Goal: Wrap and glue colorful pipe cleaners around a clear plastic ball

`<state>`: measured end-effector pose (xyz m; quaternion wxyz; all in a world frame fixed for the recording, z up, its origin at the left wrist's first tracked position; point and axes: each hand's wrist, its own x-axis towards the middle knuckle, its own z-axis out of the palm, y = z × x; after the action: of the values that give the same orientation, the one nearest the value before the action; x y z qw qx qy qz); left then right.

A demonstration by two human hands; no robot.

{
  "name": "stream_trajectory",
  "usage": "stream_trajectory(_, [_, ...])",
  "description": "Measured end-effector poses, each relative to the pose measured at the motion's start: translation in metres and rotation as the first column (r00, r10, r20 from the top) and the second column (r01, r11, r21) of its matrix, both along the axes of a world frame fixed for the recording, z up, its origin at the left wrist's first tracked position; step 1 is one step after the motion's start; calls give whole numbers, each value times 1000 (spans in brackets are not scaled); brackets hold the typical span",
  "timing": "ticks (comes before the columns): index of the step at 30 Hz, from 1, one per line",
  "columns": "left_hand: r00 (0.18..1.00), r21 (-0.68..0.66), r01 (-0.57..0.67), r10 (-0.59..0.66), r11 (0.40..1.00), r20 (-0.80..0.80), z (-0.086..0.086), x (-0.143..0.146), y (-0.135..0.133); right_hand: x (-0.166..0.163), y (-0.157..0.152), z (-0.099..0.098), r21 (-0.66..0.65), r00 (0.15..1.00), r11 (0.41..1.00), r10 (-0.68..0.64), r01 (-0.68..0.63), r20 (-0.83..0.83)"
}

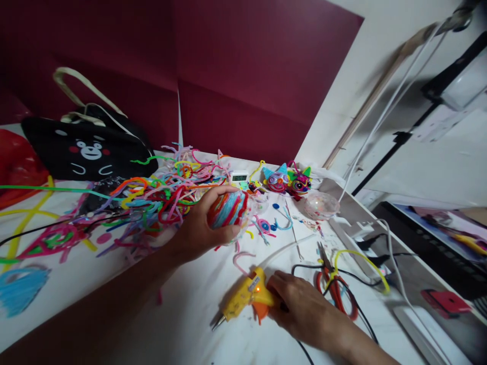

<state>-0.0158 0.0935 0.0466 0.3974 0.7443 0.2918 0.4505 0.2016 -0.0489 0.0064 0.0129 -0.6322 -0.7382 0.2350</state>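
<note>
The left hand [201, 228] was clamped around a ball [228, 209] wound in fuzzy orange, blue and red strands, held just above the table [190, 324]. Right behind that grip lay a tangled heap of pipe cleaners [160, 197], crowding the wrist, with a black cloth bag [87, 149] farther back. Beyond the ball stood a small timer [239, 178] and two spiky-eared figures [287, 180]; off to its right sat a clear plastic dome [321, 205].

The right hand [300, 304] rested with bent fingers on the handle of a yellow glue gun [245, 296] lying flat, nozzle pointing away from the palm. Whether the fingers had closed round it could not be told. Red-handled scissors [337, 289], black cable and a yellow wire loop [361, 258] lay just beside the knuckles. Bare white tabletop stayed open between the two hands and towards the near edge.
</note>
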Motion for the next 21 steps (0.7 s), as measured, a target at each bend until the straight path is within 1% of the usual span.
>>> stream_trajectory(5, [1000, 2, -1, 1, 1000, 23, -1, 1, 2, 0, -4, 5, 19, 998, 1000, -21, 22, -55])
stream_trajectory(9, [999, -71, 16, -13, 997, 42, 2, 1, 3, 4, -7, 16, -42, 987, 993, -110, 106, -114])
stream_trajectory(12, [999, -86, 2, 1, 996, 35, 4, -1, 3, 10, -11, 27, -51, 969, 991, -134, 126, -206])
stream_trajectory(14, [1000, -66, -18, 19, 998, 24, 4, -2, 3, 13, -13, 35, -8, 955, 993, -118, 120, -273])
stream_trajectory(17, [999, -27, -39, 39, 999, -3, 4, -3, 3, 18, -18, 48, 128, 938, 983, -84, 134, -336])
stream_trajectory(19, [999, -5, -43, 43, 999, -12, 3, -2, 4, 21, -23, 56, 219, 932, 962, -79, 165, -354])
stream_trajectory(21, [999, 12, -46, 46, 999, -14, 3, -2, 4, 23, -29, 62, 296, 922, 926, -114, 233, -370])
